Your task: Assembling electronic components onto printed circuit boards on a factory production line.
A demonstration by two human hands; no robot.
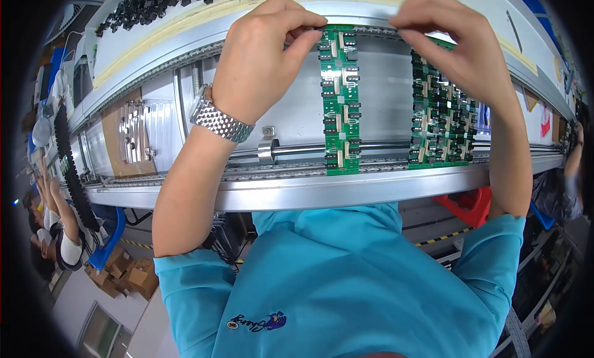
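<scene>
A long green circuit board (341,104) with black and white connectors lies across the two rails of a conveyor. My left hand (269,55), with a metal-band watch on its wrist, is closed in a pinch at the far left corner of this board. Whether a small part is also between those fingertips is hidden. To the right lie several similar green boards (440,120), side by side and dense with black parts. Over their far end hangs my right hand (455,46), its fingers bent and the tips smeared by motion, so I cannot tell what they hold.
The conveyor's silver front rail (346,191) runs between me and the boards. A heap of small black parts (161,5) lies beyond the far rail. Below the frame are a metal rod (297,149) and a clear tray (145,129). Other people sit at far left and right.
</scene>
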